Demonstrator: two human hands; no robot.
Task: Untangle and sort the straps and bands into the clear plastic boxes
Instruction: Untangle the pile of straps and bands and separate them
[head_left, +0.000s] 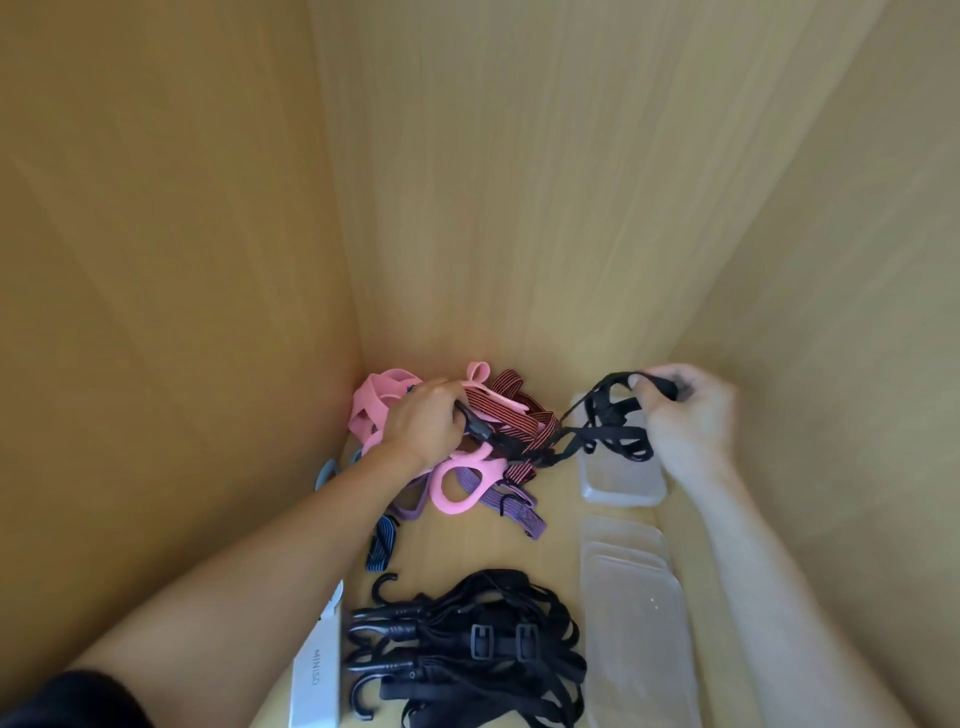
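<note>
Right hand is up over the far clear box, fingers and thumb pinching a black strap that runs back into the tangle in the corner. Left hand sits on that tangle, fingers curled round what looks like a black hook end of a red-striped cord. Pink bands and a purple strap lie knotted beneath. On the near side, a black pile of hooked cords lies beside more clear boxes.
</note>
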